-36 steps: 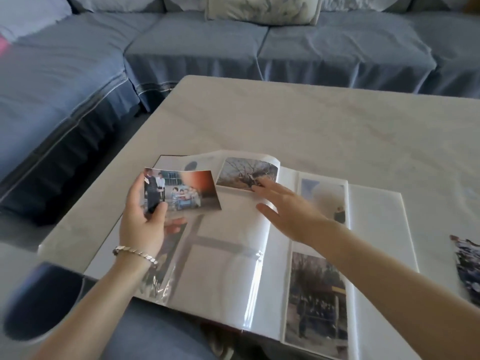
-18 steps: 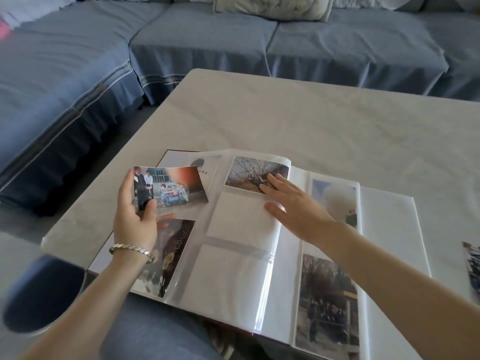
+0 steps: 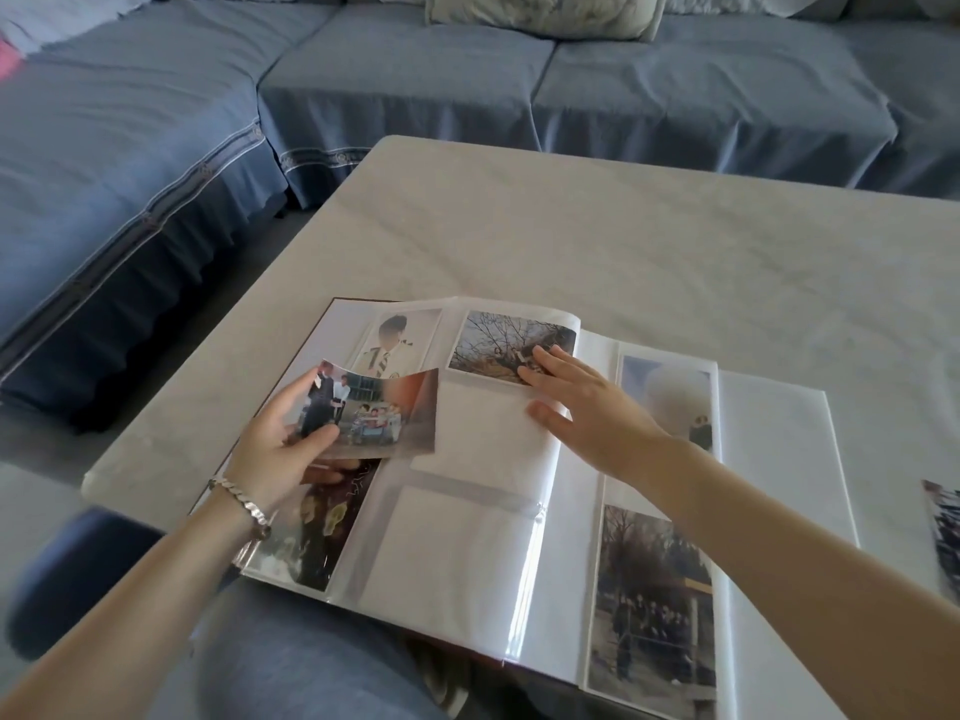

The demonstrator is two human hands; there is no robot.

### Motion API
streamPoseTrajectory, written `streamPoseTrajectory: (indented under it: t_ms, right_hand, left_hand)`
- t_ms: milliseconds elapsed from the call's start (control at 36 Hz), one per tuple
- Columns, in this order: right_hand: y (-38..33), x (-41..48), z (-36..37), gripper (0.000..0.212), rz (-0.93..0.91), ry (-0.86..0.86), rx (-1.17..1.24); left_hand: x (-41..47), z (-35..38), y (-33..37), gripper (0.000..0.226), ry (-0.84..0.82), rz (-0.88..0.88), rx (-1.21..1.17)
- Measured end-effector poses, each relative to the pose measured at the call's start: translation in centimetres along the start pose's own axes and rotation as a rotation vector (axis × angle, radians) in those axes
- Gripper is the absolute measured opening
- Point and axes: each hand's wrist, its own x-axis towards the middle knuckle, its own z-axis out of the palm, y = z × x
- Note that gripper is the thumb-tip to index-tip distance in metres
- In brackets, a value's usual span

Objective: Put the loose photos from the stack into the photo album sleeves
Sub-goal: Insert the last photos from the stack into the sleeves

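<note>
While our left grip [image 3: 270, 454] pinches the bowed loose photo [image 3: 384, 413] over the album [image 3: 457, 553] at the near edge of the surface [image 3: 571, 226] and our right grip [image 3: 592, 413] presses flat-fingered on its page [image 3: 483, 433], a skewed push could crease the print.

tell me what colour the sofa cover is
Blue-grey sofa cover, with a pale trim band near its hem; head view.

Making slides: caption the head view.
Left hand holds a loose photo over the photo album; right hand rests on its page.
</note>
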Motion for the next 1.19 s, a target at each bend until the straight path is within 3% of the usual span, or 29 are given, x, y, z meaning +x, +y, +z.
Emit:
streamPoseTrajectory:
  t_ms: [194,417,556,667,722,861,1194]
  right_hand:
    - [-0.2,0.0,-0.2,0.047,0.003,-0.008,0.014]
    - [-0.3,0.0,-0.6,0.047,-0.001,-0.02,0.011]
    - [-0.4,0.0,-0.6,0.042,0.002,-0.004,0.009]
    - [-0.3,0.1,-0.6,0.042,-0.002,-0.003,0.005]
    - [-0.3,0.2,-0.6,0.041,-0.001,-0.005,0.008]
    - [-0.3,0.3,-0.8,0.042,0.003,-0.02,0.003]
    - [-0.3,0.3,-0.5,0.042,0.009,-0.011,0.007]
  left_hand:
    - [0.2,-0.9,0.0,0.063,-0.055,-0.143,-0.049]
    - [-0.3,2.2,2.0,0.055,-0.113,-0.022,0.104]
    - [-0.4,3.9,2.9,0.039,-0.053,-0.029,0.118]
    - [-0.2,4.0,3.1,0.023,0.114,-0.069,0.104]
    - [-0.2,3.9,3.1,0.027,0.178,-0.078,0.097]
    - [-0.6,4.1,3.1,0.017,0.131,-0.149,0.045]
    - [-1.6,5.5,4.4,0.022,0.133,-0.153,-0.006]
